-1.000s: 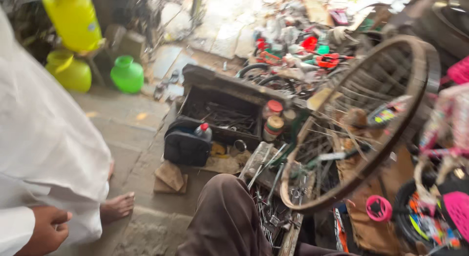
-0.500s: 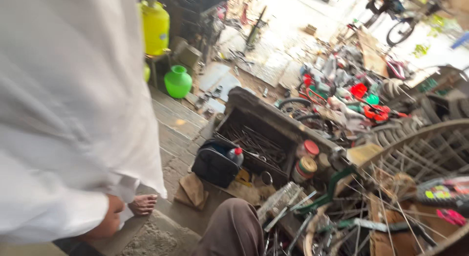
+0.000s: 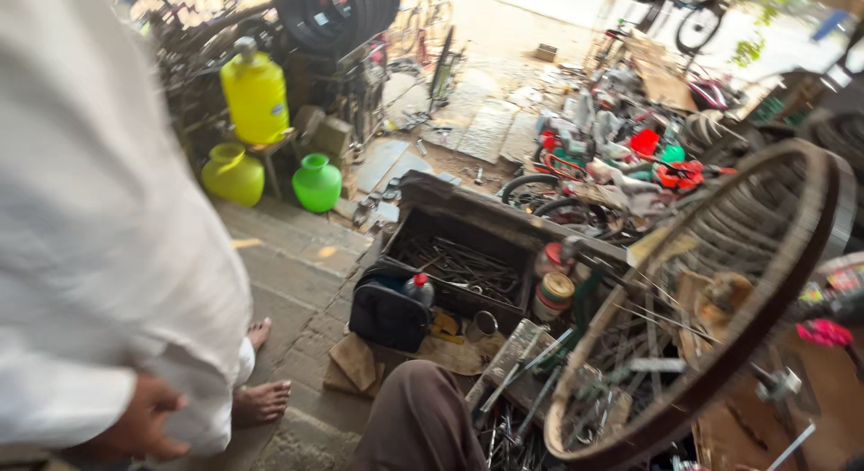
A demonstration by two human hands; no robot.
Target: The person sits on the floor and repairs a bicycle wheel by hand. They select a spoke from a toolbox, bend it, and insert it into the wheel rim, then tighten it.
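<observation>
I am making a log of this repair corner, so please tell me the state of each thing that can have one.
Bicycle wheel: upright, tilted, no tyre on the rim.
Tool box: open, full of metal tools.
Yellow canister: upright, capped, on a stool.
Green pot: upright on the floor.
Black bag: standing against the tool box.
Hand: of a person in white, empty, fingers loosely curled.

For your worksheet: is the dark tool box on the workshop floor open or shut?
Open: the dark rectangular tool box has its lid raised, and metal tools lie exposed inside.

Your own hands are out of view; the spoked wheel point(image 3: 711, 300) (blurred) runs off the bottom edge, hiding clutter behind it.
</observation>
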